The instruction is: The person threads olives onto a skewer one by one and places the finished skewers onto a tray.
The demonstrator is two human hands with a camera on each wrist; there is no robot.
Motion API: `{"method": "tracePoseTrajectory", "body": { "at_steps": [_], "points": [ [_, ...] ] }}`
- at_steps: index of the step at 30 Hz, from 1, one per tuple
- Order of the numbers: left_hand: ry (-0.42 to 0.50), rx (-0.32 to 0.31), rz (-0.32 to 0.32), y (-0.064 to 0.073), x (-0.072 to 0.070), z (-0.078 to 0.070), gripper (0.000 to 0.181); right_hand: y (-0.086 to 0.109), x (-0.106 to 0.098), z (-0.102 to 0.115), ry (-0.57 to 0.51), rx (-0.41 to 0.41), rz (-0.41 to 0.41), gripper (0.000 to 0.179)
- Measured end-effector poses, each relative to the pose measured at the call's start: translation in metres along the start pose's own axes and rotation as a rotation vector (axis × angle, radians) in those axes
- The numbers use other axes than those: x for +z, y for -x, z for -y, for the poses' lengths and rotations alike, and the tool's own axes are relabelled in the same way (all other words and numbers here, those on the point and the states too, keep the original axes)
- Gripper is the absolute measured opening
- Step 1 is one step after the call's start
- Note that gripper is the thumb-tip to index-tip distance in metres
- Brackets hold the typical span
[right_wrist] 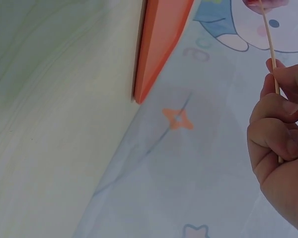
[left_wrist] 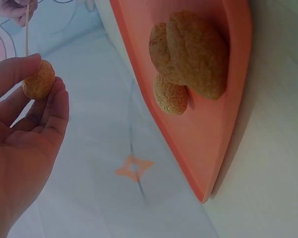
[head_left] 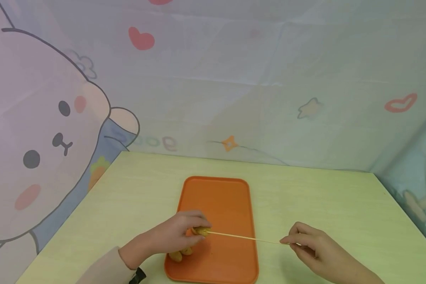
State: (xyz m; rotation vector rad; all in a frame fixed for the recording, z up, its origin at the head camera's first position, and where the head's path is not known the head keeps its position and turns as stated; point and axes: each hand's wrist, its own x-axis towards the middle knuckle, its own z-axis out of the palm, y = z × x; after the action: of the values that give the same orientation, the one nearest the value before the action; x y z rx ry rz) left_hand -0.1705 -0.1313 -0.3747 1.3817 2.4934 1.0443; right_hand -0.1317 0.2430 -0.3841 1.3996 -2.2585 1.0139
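My left hand (head_left: 174,232) is over the lower left of the orange tray (head_left: 220,197). Between thumb and fingers it grips a small golden-brown, wrinkled puff (left_wrist: 38,87). A thin wooden skewer (head_left: 238,236) runs from that puff across to my right hand (head_left: 319,248), beyond the tray's right side. There the thumb and fingers pinch the stick, and its rear end shows below the curled fingers in the right wrist view. At the puff, the skewer's tip is hidden by the left thumb in the left wrist view.
Several more brown puffs (left_wrist: 198,57) lie in the tray under my left forearm, one a smaller round puff (left_wrist: 170,94). The tray sits on a pale yellow-green table (head_left: 305,197). Behind the table hangs a printed cloth (head_left: 234,79) with hearts and a cartoon bear.
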Motion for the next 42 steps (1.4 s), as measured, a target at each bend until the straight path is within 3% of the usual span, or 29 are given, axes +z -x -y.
{"method": "tracePoseTrajectory", "body": {
  "at_steps": [2, 6, 9, 11, 15, 17, 42],
  "points": [
    [0.01, -0.004, 0.011, -0.001, -0.001, -0.001, 0.02, 0.0, 0.0, 0.0, -0.012, -0.011, -0.002, 0.055],
    [0.034, -0.014, 0.027, -0.001, -0.001, -0.002, 0.021, -0.001, -0.001, 0.002, -0.008, 0.015, 0.008, 0.031],
    [0.037, -0.006, 0.029, -0.002, 0.0, -0.002, 0.021, -0.001, -0.002, 0.002, 0.001, 0.031, 0.014, 0.026],
    [0.035, 0.003, 0.027, -0.003, 0.001, -0.002, 0.021, -0.001, -0.001, 0.001, -0.02, 0.014, 0.009, 0.03],
    [0.046, 0.003, 0.03, -0.003, 0.001, -0.002, 0.022, -0.001, 0.002, -0.001, -0.063, -0.016, 0.003, 0.057],
    [0.057, -0.004, 0.035, -0.004, 0.001, -0.003, 0.023, -0.001, 0.002, 0.0, -0.072, -0.011, 0.004, 0.06],
    [0.068, -0.022, 0.076, -0.005, -0.001, -0.009, 0.025, -0.01, 0.005, 0.006, -0.019, 0.069, -0.013, 0.053]
  ]
}}
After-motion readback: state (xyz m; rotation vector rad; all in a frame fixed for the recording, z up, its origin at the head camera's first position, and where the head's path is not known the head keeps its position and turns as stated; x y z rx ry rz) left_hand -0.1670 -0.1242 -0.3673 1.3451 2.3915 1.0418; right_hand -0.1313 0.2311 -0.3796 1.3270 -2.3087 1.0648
